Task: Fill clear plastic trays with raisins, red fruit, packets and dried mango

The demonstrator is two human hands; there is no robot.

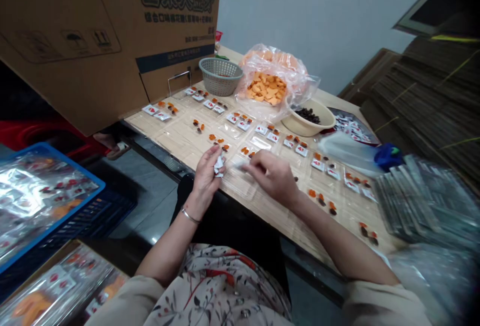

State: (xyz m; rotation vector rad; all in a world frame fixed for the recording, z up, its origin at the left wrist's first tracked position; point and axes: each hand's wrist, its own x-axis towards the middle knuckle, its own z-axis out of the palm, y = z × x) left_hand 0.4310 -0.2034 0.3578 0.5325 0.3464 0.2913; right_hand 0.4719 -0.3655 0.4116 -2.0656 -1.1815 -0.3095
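The left hand (pixel 205 176) is closed around a few small white packets (pixel 218 166), and its fingers hide part of them. The right hand (pixel 273 175) is apart from it, over the table (pixel 170 141). It is blurry, with its fingers bent in, so I cannot tell if it is holding something. Just under and past the hands are clear plastic trays, so see-through that their edges are hard to find. Many have little orange and dark bits in them, and some also have white packets with red marks. Farther back, a shiny plastic bag (pixel 295 85) covers part of a big heap of orange pieces (pixel 267 88). A pale bowl (pixel 296 128) of dark bits sits beside it, and a gray basket (pixel 221 83) is on the other side, its inside mostly hidden. A big cardboard box (pixel 112 61) is cut off at the top. On the right, the stack of clear plastic (pixel 407 201) is smeary. A blue crate (pixel 102 184) is cut off at the left.
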